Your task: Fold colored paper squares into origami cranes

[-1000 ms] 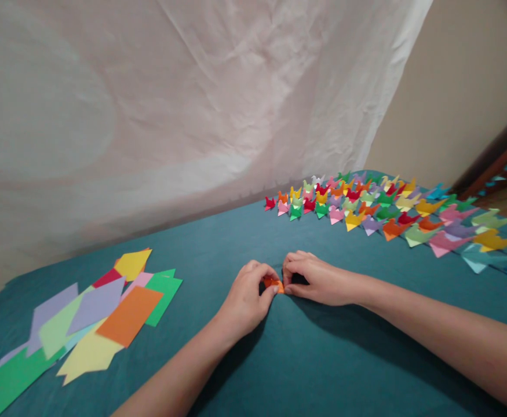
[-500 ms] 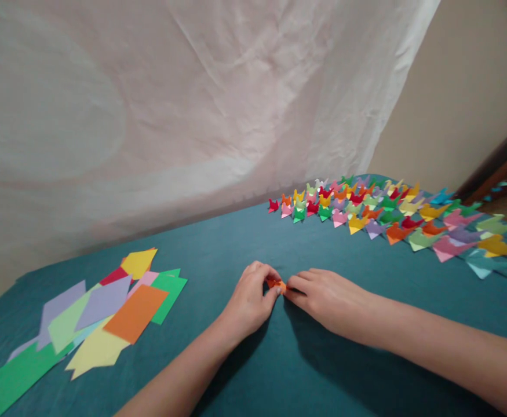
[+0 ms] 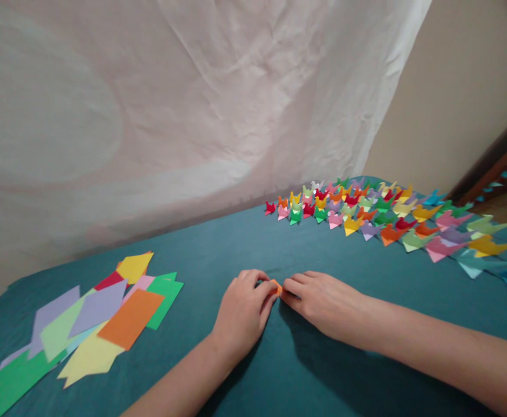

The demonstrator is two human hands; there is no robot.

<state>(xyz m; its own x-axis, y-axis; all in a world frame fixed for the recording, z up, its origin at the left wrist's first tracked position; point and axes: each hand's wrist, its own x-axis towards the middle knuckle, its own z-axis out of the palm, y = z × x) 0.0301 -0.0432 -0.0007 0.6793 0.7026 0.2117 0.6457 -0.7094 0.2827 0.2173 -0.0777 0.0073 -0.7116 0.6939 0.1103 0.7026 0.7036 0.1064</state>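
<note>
A small folded orange paper piece [image 3: 276, 286] lies on the teal cloth [image 3: 323, 359] between my two hands. My left hand [image 3: 243, 311] rests knuckles-up, its fingertips pinched on the left side of the orange piece. My right hand [image 3: 323, 301] lies low on the cloth with its fingers pressed together against the right side of the same piece. Most of the paper is hidden under my fingertips.
Several loose coloured paper sheets [image 3: 83, 324] lie spread at the left. Rows of several small folded paper birds [image 3: 379, 214] in many colours stand at the back right. A creased white sheet [image 3: 192, 104] hangs behind the table. A dark wooden piece [image 3: 496, 168] shows at far right.
Both hands have lowered toward the cloth and flattened over the orange piece. The right hand has slid slightly nearer and lies flatter than a second ago.
</note>
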